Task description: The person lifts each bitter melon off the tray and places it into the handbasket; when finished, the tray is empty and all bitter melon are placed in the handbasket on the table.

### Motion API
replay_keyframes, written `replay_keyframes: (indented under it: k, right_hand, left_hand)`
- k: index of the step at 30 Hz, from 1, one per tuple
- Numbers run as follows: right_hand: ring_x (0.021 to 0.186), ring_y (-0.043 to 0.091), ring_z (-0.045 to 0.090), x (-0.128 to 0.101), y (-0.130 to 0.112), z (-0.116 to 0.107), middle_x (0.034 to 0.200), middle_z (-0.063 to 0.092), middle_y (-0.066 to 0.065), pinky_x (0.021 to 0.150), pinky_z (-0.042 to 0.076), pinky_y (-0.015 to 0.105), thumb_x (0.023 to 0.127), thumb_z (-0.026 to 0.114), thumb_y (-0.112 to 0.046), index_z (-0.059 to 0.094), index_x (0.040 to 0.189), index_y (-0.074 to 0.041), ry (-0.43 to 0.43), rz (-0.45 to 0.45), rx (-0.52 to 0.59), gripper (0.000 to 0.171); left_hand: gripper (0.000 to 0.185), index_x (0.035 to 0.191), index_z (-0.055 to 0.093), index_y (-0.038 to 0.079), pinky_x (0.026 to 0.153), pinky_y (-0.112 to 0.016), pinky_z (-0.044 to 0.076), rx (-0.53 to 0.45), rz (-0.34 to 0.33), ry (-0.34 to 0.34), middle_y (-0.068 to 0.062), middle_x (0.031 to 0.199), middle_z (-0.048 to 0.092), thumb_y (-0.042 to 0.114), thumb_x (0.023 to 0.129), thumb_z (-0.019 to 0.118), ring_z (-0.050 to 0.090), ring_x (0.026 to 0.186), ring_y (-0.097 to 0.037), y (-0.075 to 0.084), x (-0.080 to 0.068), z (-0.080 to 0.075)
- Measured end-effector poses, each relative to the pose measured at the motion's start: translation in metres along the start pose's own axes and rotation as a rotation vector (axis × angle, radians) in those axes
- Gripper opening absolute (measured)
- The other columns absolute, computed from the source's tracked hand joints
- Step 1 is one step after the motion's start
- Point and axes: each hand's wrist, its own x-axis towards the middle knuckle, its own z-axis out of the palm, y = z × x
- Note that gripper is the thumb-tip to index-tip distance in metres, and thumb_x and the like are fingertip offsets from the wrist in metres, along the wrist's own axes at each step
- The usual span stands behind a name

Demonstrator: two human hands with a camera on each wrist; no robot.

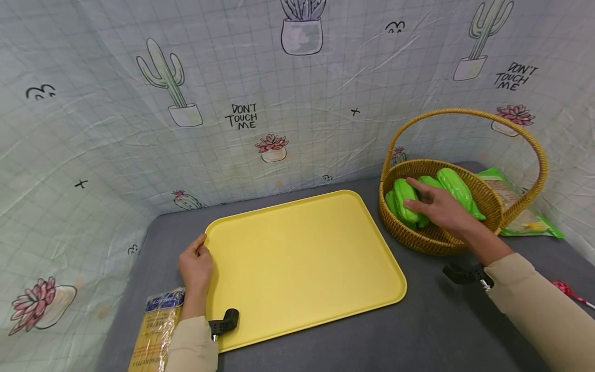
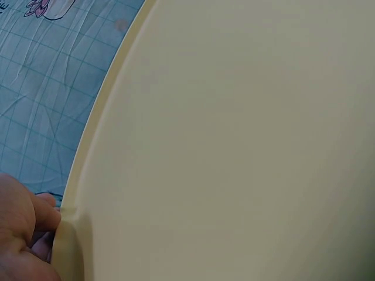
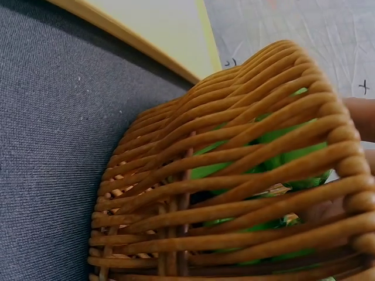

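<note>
A yellow rectangular tray (image 1: 302, 258) lies flat on the dark grey table. My left hand (image 1: 197, 266) holds its left rim near the far corner; in the left wrist view the fingers (image 2: 44, 213) meet the tray's edge (image 2: 73, 181). At the right, my right hand (image 1: 441, 206) reaches into a wicker basket (image 1: 427, 243) with a tall arched handle. Thumb and fingers grip a shiny green pepper (image 1: 403, 192) at the basket's left side. Several more green peppers (image 1: 454, 187) lie in there. In the right wrist view the woven wall (image 3: 234, 193) mostly hides that hand.
A spaghetti packet (image 1: 153, 330) lies left of the tray, beside my left forearm. Behind the basket, to the right, is a green-edged bag (image 1: 525, 206). A small red item (image 1: 563, 288) lies near the right edge. Printed cloth (image 1: 297, 103) hangs behind the table.
</note>
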Motion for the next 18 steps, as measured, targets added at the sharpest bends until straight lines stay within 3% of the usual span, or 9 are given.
replay_keyframes:
  k: [6, 15, 17, 18]
  right_hand:
    - [0.152, 0.057, 0.011, 0.001, 0.002, 0.000, 0.171, 0.004, 0.024, 0.118, 0.024, 0.072, 0.107, 0.052, -0.034, 0.007, 0.166, -0.014, -0.002, 0.001, -0.036, 0.077]
    - [0.152, 0.056, 0.010, 0.000, -0.006, 0.004, 0.169, 0.002, 0.030, 0.115, 0.026, 0.073, 0.110, 0.046, -0.030, 0.009, 0.163, 0.002, -0.008, -0.104, -0.162, 0.072]
    - [0.141, 0.055, 0.039, 0.000, -0.008, 0.006, 0.168, 0.004, 0.032, 0.107, 0.038, 0.068, 0.111, 0.045, -0.028, 0.013, 0.162, 0.004, 0.023, -0.127, -0.232, 0.068]
    - [0.127, 0.052, 0.054, 0.000, -0.008, 0.007, 0.167, 0.006, 0.033, 0.100, 0.044, 0.062, 0.111, 0.044, -0.027, 0.016, 0.161, 0.006, 0.041, -0.137, -0.278, 0.066]
  left_hand:
    - [0.043, 0.145, 0.056, -0.001, 0.118, -0.052, 0.041, -0.004, -0.001, -0.008, -0.021, 0.153, 0.051, 0.002, 0.106, 0.038, 0.042, 0.147, -0.038, -0.001, 0.002, 0.001]
    - [0.043, 0.145, 0.056, -0.001, 0.114, -0.050, 0.044, 0.010, -0.005, 0.014, -0.021, 0.152, 0.052, 0.005, 0.106, 0.039, 0.044, 0.146, -0.038, -0.001, 0.002, 0.003]
    - [0.043, 0.145, 0.056, 0.000, 0.109, -0.048, 0.047, 0.005, -0.012, 0.028, -0.021, 0.151, 0.053, 0.006, 0.106, 0.038, 0.046, 0.145, -0.038, -0.002, 0.002, 0.004]
    - [0.043, 0.145, 0.056, -0.001, 0.107, -0.048, 0.047, 0.001, -0.014, 0.039, -0.022, 0.150, 0.054, 0.006, 0.106, 0.038, 0.047, 0.144, -0.038, -0.002, 0.002, 0.004]
